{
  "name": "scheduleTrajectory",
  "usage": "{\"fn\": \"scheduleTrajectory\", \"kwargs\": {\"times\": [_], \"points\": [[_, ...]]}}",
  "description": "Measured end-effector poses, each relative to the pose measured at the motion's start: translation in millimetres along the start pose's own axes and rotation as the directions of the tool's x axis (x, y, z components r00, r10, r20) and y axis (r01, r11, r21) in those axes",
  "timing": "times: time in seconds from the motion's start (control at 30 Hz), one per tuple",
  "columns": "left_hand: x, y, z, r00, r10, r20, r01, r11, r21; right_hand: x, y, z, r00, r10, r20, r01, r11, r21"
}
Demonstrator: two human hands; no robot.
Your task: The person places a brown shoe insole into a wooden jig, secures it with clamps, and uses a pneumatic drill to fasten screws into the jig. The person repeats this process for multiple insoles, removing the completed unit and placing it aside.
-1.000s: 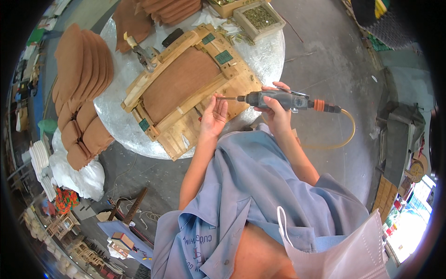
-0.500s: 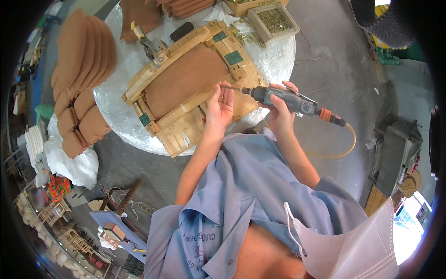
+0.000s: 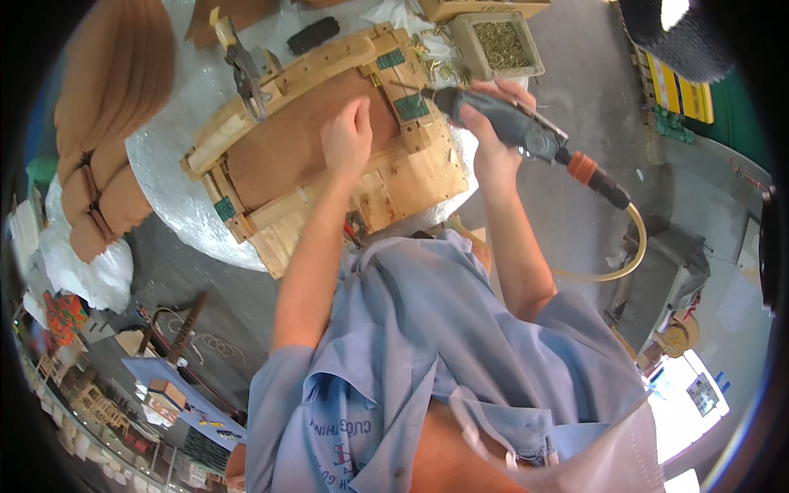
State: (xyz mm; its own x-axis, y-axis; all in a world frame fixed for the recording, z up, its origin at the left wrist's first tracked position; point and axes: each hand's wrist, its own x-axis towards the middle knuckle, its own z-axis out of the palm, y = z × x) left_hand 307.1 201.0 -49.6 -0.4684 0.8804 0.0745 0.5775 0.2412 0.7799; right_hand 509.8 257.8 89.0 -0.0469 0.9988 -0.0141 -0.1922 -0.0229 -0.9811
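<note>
My right hand (image 3: 493, 152) grips a dark grey air screwdriver (image 3: 526, 131) with an orange collar and a yellowish hose. Its long thin bit points left, over the right end of a wooden jig (image 3: 411, 172). Inside the jig lies a flat brown panel (image 3: 279, 148), framed by wooden bars with green pads (image 3: 411, 107). Above the panel my left hand (image 3: 348, 140) is closed, fingers bent together; whether something small is in them is hidden. A toggle clamp (image 3: 242, 74) with a yellow handle is mounted on the jig's far bar.
A tray of small brass-coloured screws (image 3: 503, 45) stands at the table's far right, with loose ones beside it. Stacked brown panels (image 3: 115, 74) rise at left. A dark oblong block (image 3: 314, 34) lies behind the jig, and red-handled pliers (image 3: 353, 228) at its near edge.
My left hand has left the bit's tip, closed, and moved left over the panel. The screwdriver has moved up and tilted, its bit now over the jig's far right corner.
</note>
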Motion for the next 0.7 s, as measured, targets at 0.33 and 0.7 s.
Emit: {"fn": "scheduleTrajectory", "kwargs": {"times": [0.33,0.7], "points": [[27.1,-30.2,17.8,0.928,0.27,0.257,-0.368,0.776,0.512,52.3,27.6,27.0,0.984,-0.007,0.175,0.048,0.971,-0.233],[31.4,-19.8,20.4,0.864,0.267,0.426,-0.485,0.665,0.568,53.7,43.5,38.8,0.962,-0.078,0.261,0.153,0.947,-0.282]]}}
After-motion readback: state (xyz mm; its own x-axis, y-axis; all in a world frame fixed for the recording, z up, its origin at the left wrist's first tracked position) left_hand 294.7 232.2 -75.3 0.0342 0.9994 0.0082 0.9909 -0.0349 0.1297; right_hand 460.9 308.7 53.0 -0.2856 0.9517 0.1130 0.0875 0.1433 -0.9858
